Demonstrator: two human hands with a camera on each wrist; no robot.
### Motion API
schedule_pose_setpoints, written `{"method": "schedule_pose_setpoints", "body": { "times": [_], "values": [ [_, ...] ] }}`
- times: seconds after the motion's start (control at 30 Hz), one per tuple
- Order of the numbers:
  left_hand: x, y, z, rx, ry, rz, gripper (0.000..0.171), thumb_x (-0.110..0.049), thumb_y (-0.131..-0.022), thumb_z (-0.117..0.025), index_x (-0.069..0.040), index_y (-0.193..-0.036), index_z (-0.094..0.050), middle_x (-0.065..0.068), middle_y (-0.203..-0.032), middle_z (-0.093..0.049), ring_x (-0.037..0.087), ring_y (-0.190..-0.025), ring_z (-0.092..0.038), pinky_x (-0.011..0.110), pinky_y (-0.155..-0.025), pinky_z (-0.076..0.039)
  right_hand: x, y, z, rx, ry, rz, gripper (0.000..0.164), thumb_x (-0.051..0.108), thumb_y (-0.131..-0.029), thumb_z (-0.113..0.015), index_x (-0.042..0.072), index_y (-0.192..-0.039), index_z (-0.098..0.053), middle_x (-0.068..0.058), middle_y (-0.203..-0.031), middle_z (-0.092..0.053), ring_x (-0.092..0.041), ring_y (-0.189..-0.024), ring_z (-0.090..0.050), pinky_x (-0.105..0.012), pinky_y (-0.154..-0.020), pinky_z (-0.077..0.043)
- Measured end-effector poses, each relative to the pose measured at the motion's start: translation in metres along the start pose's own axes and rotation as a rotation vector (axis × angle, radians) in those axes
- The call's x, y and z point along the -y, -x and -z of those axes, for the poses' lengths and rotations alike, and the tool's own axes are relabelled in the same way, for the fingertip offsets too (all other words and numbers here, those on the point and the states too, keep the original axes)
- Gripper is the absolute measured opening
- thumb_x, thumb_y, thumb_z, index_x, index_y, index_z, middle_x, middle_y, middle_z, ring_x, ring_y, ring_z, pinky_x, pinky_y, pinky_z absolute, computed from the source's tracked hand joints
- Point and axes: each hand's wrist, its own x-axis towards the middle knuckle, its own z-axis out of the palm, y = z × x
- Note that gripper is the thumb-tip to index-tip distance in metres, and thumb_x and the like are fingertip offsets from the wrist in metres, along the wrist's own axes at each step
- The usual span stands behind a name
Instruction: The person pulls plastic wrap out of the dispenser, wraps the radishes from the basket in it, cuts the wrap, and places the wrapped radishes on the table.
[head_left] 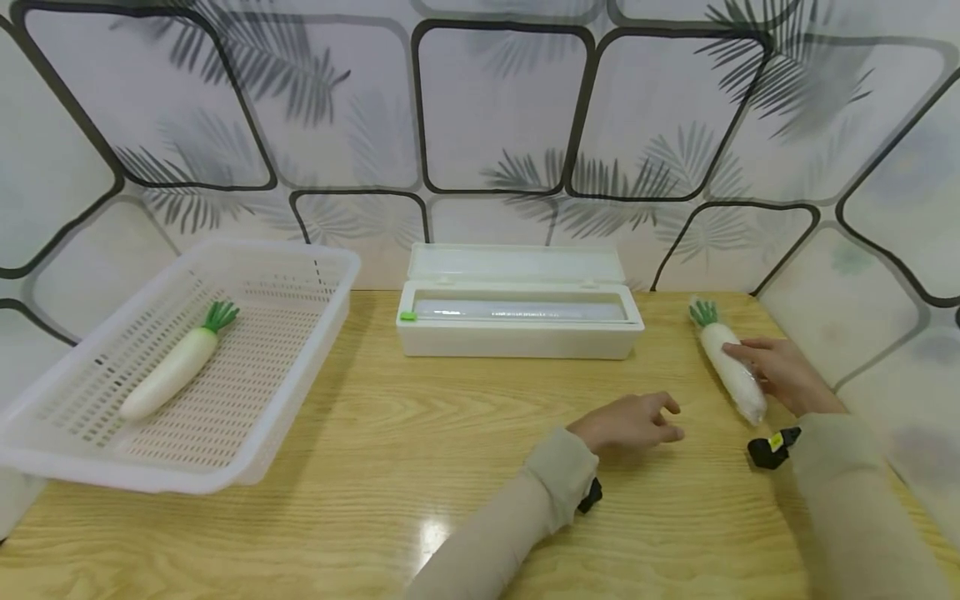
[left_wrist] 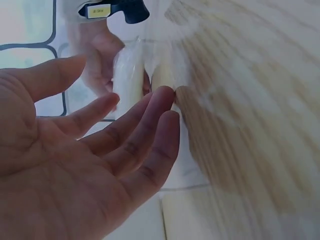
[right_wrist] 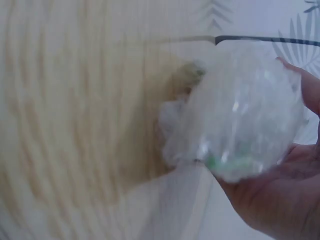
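On the left, a white perforated basket (head_left: 135, 475) stood on the wooden surface (head_left: 360, 517), and a bare radish (head_left: 172, 373) lay slantwise in it, its green top toward the back right; the raised sides probably kept it from rolling away.

In the middle, near the patterned backdrop (head_left: 495, 108), a long white box (head_left: 517, 342) sat with its broad side to the person. Its lid (head_left: 517, 262) was tipped up at the rear, presumably to leave the roll (head_left: 525, 311) inside within reach. A green tab (head_left: 408, 316) showed at its left front. This box and the left hand (head_left: 628, 423) came between the basket and the far right.

The left hand held nothing; its fingers were loosely bent and apart, near the wrapped radish (head_left: 726, 367) without gripping it.

At the right, the right hand (head_left: 783, 371) gripped that radish from its right side, thumb and fingers round the body, a hold that likely spared the leaves and the loose film at the ends. The radish pointed its leaves toward the backdrop; whether it rested fully on the surface could not be told. A wrist camera (head_left: 772, 447) sat just beside its near end.
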Motion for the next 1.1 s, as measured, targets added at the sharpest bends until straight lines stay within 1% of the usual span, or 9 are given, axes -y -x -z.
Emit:
{"method": "schedule_pose_setpoints", "body": {
  "times": [0.07,0.2,0.27,0.4,0.53,0.77,0.93,1.03,1.1],
  "values": [
    [0.001,0.004,0.002,0.013,-0.015,0.0,0.04,-0.031,-0.105,-0.058,-0.015,-0.142,-0.053,0.002,-0.129,-0.065,0.008,-0.11,-0.063,0.022,-0.09,-0.048,-0.002,0.0,0.003,-0.016,0.019,-0.011,0.088,0.047,-0.104,-0.05,-0.019,-0.152,-0.014,-0.012,-0.107,-0.048,-0.006,-0.074,-0.045,-0.024,-0.066,-0.047],
    [0.001,0.01,0.005,0.039,-0.047,0.008,0.04,-0.032,-0.105,-0.057,-0.015,-0.141,-0.054,0.002,-0.131,-0.065,0.008,-0.112,-0.061,0.022,-0.091,-0.048,-0.003,0.0,0.006,-0.007,0.061,-0.008,0.087,0.048,-0.105,-0.046,-0.021,-0.149,-0.019,-0.03,-0.14,-0.035,-0.003,-0.088,-0.05,-0.021,-0.073,-0.051],
    [0.001,0.013,0.007,0.051,-0.081,0.007,0.04,-0.033,-0.105,-0.057,-0.016,-0.142,-0.054,0.001,-0.131,-0.064,0.007,-0.112,-0.061,0.021,-0.091,-0.047,-0.002,0.0,0.006,0.001,0.078,-0.002,0.085,0.048,-0.106,-0.045,-0.021,-0.149,-0.019,-0.033,-0.142,-0.033,-0.004,-0.089,-0.051,-0.021,-0.073,-0.051],
    [0.003,0.021,0.012,0.071,-0.134,-0.004,0.041,-0.034,-0.106,-0.056,-0.015,-0.142,-0.054,0.001,-0.131,-0.064,0.006,-0.112,-0.061,0.02,-0.091,-0.047,0.0,-0.002,0.006,-0.004,0.1,0.012,0.083,0.046,-0.106,-0.043,-0.023,-0.148,-0.021,-0.02,-0.117,-0.049,-0.005,-0.082,-0.051,-0.024,-0.071,-0.052],
    [0.007,0.028,0.016,0.072,-0.16,-0.014,0.041,-0.034,-0.106,-0.055,-0.015,-0.142,-0.054,0.001,-0.131,-0.064,0.006,-0.113,-0.061,0.021,-0.092,-0.047,0.002,-0.002,0.006,-0.005,0.105,0.019,0.084,0.048,-0.107,-0.041,-0.024,-0.147,-0.021,-0.001,-0.088,-0.046,-0.008,-0.073,-0.049,-0.027,-0.067,-0.051],
    [0.017,0.036,0.025,0.04,-0.154,-0.043,0.04,-0.033,-0.106,-0.055,-0.012,-0.141,-0.056,0.004,-0.13,-0.065,0.008,-0.112,-0.061,0.021,-0.09,-0.048,0.0,0.001,0.008,-0.004,0.092,0.03,0.084,0.046,-0.107,-0.04,-0.025,-0.147,-0.019,0.004,-0.081,-0.045,-0.005,-0.072,-0.048,-0.025,-0.066,-0.05],
    [0.021,0.041,0.029,0.04,-0.121,-0.041,0.04,-0.031,-0.107,-0.055,-0.011,-0.141,-0.055,0.006,-0.131,-0.064,0.01,-0.112,-0.061,0.022,-0.088,-0.049,-0.003,0.003,0.011,-0.02,0.096,0.046,0.082,0.045,-0.108,-0.037,-0.026,-0.146,-0.019,-0.021,-0.114,-0.052,0.001,-0.078,-0.052,-0.023,-0.069,-0.053],
    [0.024,0.043,0.031,0.04,-0.107,-0.043,0.039,-0.03,-0.107,-0.055,-0.01,-0.141,-0.055,0.006,-0.131,-0.064,0.01,-0.111,-0.062,0.022,-0.087,-0.049,-0.004,0.003,0.012,-0.031,0.1,0.043,0.081,0.044,-0.108,-0.034,-0.027,-0.144,-0.019,-0.041,-0.133,-0.037,0.004,-0.079,-0.052,-0.022,-0.069,-0.053],
    [0.025,0.044,0.032,0.038,-0.106,-0.045,0.039,-0.03,-0.107,-0.055,-0.01,-0.14,-0.055,0.006,-0.13,-0.065,0.01,-0.111,-0.062,0.022,-0.087,-0.049,-0.005,0.003,0.013,-0.049,0.105,0.039,0.08,0.042,-0.108,-0.032,-0.028,-0.144,-0.019,-0.043,-0.138,-0.032,0.005,-0.079,-0.051,-0.021,-0.068,-0.053]
  ]
}}
